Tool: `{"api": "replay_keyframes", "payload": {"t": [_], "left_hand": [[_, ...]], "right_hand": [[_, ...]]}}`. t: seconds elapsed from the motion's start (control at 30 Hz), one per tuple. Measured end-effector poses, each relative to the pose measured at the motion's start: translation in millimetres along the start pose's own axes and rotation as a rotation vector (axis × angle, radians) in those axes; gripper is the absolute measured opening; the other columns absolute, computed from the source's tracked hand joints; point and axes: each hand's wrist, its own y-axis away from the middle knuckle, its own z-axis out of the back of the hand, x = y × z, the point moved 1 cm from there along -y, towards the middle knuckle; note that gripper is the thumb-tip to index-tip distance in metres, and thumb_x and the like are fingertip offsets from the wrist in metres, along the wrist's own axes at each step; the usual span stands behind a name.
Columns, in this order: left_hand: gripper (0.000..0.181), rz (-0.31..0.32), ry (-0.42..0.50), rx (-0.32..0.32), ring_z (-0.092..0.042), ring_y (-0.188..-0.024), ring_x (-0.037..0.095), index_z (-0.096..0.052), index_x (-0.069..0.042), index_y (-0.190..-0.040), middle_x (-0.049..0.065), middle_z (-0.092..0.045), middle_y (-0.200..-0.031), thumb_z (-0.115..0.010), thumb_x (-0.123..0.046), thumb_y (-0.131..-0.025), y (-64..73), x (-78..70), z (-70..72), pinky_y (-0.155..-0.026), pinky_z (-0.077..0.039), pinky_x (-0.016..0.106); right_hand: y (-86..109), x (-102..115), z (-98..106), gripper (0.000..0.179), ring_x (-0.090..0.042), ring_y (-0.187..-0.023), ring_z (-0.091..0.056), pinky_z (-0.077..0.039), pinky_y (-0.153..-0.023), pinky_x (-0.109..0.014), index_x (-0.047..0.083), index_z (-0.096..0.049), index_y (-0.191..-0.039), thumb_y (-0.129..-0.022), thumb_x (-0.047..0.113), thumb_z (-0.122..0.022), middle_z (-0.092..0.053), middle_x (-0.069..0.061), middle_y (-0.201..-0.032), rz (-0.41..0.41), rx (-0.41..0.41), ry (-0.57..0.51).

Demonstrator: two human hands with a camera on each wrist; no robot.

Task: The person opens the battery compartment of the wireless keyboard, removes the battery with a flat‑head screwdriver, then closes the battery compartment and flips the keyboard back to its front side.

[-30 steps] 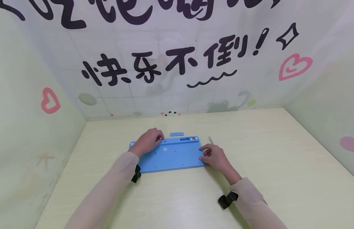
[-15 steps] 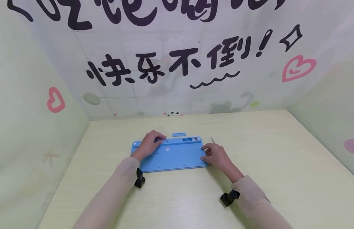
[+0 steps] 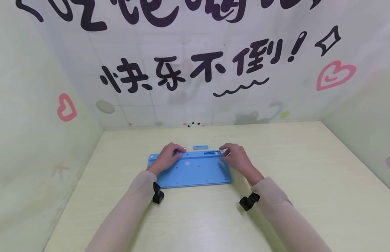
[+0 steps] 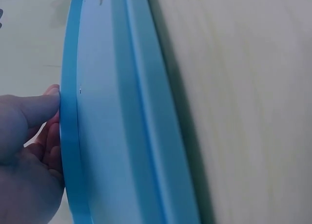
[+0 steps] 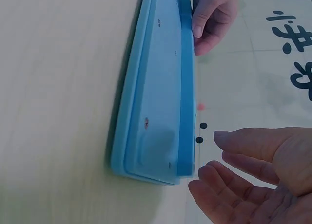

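Observation:
A blue keyboard lies face down on the table, its battery compartment uncovered at the right of the raised rear strip. My left hand grips the rear edge, thumb on the strip and fingers curled behind it. The right hand hovers by the rear right corner, its fingers loosely bent and apart from the keyboard in the right wrist view. Behind the keyboard lies a small blue battery cover. A tiny pale thing shows at the left fingertips, too small to identify.
The pale wood-look table is bounded by a printed back wall and side walls. Black wrist cameras hang below both sleeves.
My right hand has left the keyboard's right side and moved back to the rear right corner. A thin pointed thing seen behind it before is now hidden. The left hand stays in place.

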Motion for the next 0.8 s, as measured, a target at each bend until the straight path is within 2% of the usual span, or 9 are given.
{"api": "replay_keyframes", "payload": {"t": [0.17,0.43,0.8], "left_hand": [[0.017,0.010,0.012,0.004,-0.049,-0.097,0.022,-0.066,-0.008,-0.104,0.007,-0.055,-0.105,-0.056,-0.006,-0.091,-0.5,-2.0,-0.7,-0.088,-0.041,0.036],[0.017,0.024,0.003,0.003,-0.048,-0.098,0.022,-0.065,-0.008,-0.104,0.007,-0.054,-0.106,-0.055,-0.006,-0.091,1.0,-5.2,0.3,-0.089,-0.040,0.037],[0.016,0.026,0.017,0.001,-0.048,-0.096,0.023,-0.065,-0.005,-0.103,0.008,-0.054,-0.104,-0.055,-0.003,-0.091,3.6,-8.1,1.8,-0.087,-0.040,0.038]], "right_hand": [[-12.3,8,4,0.033,-0.022,-0.072,-0.057,-0.048,-0.061,-0.031,0.000,-0.061,-0.114,-0.082,0.008,-0.067,-0.062,-0.013,-0.087,-0.001,0.008,0.014],[-28.7,18,6,0.034,-0.025,-0.078,-0.060,-0.050,-0.068,-0.034,-0.001,-0.060,-0.114,-0.082,0.007,-0.067,-0.062,-0.015,-0.092,0.006,0.038,0.020],[-49.4,26,2,0.034,-0.023,-0.077,-0.059,-0.050,-0.066,-0.032,-0.001,-0.061,-0.114,-0.083,0.010,-0.068,-0.061,-0.014,-0.093,0.003,0.086,0.014]]}}
